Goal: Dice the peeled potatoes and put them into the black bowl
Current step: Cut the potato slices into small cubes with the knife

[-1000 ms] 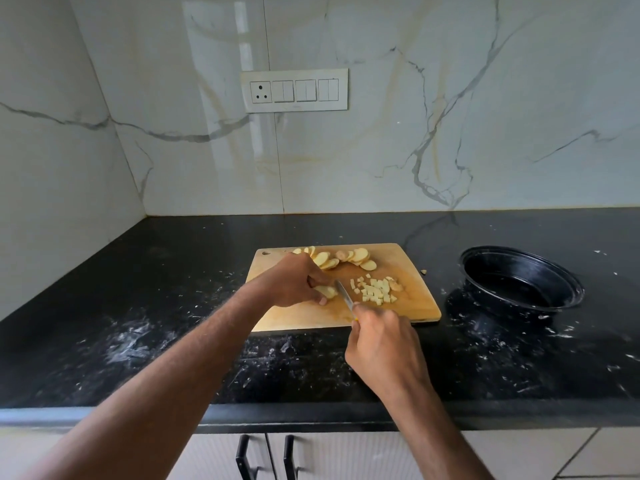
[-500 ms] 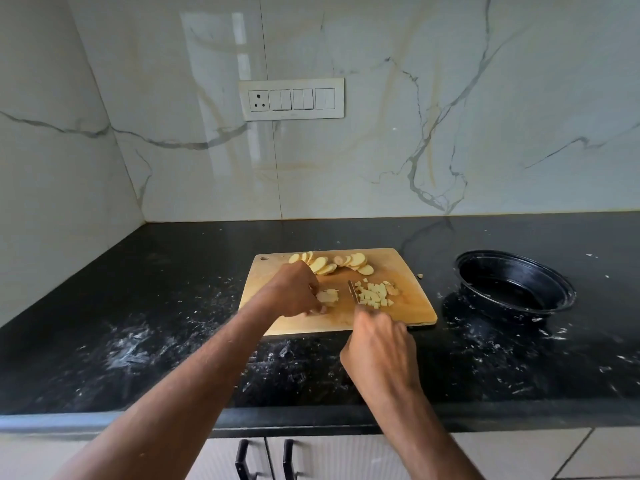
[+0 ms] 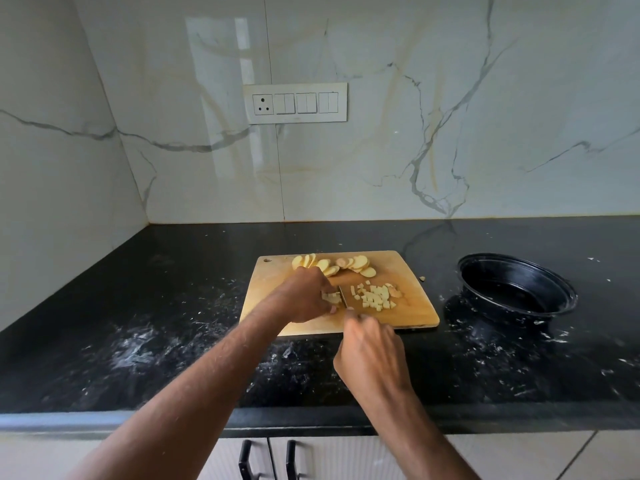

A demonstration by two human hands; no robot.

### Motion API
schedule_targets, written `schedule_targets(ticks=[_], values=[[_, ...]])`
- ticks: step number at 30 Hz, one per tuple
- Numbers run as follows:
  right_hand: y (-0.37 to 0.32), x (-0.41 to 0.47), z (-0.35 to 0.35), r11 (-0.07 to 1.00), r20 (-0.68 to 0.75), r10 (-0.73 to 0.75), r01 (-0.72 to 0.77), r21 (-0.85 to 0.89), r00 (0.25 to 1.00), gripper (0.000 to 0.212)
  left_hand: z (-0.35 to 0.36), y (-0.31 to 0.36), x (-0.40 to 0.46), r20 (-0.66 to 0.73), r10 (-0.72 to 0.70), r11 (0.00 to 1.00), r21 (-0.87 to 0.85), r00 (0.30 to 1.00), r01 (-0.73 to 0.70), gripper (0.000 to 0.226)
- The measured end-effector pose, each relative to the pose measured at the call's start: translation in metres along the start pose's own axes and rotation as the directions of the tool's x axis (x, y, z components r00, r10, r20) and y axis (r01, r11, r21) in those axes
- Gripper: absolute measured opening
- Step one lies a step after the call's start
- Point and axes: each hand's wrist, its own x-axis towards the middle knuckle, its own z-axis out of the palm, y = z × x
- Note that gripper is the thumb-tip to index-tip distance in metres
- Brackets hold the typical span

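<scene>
Wooden board (image 3: pixel 408 308): left hand (image 3: pixel 306 297) pins potato strips (image 3: pixel 330 296), right hand (image 3: pixel 372 355) grips knife (image 3: pixel 343 297).

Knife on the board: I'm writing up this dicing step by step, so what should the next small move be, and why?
Probably another cut: the left hand pins uncut potato strips beside the knife held by the right hand. Diced cubes lie right of the blade, and the black bowl looks empty.

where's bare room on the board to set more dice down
Bare wood: the board's near right corner, past the dice, and its left end. Crowded: slices along the far edge, both hands and the knife mid-board.
</scene>
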Motion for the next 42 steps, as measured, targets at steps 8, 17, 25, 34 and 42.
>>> schedule_targets(ticks=[8, 17, 25, 34, 42], values=[[0.014, 0.010, 0.001, 0.999, -0.011, -0.034, 0.034, 0.017, 0.999, 0.024, 0.020, 0.009, -0.003, -0.190, -0.158, 0.982, -0.132, 0.969, 0.134, 0.045], [0.011, 0.007, 0.004, 0.988, -0.095, -0.028, 0.042, 0.151, 0.995, 0.039, 0.011, -0.007, -0.008, -0.136, -0.064, 0.982, -0.185, 0.989, 0.038, 0.022], [0.009, 0.011, 0.006, 0.992, -0.062, -0.054, 0.061, 0.112, 0.997, 0.031, 0.010, -0.005, -0.006, -0.117, -0.077, 0.989, -0.135, 0.990, 0.061, 0.041], [0.008, 0.009, 0.008, 0.993, -0.049, -0.041, 0.046, 0.107, 0.998, 0.029, 0.015, 0.002, -0.006, -0.158, -0.127, 0.984, -0.145, 0.979, 0.104, 0.040], [0.009, 0.012, 0.010, 0.993, -0.016, -0.073, 0.074, 0.092, 0.997, 0.031, 0.014, 0.001, -0.003, -0.153, -0.122, 0.983, -0.155, 0.981, 0.099, 0.039]])
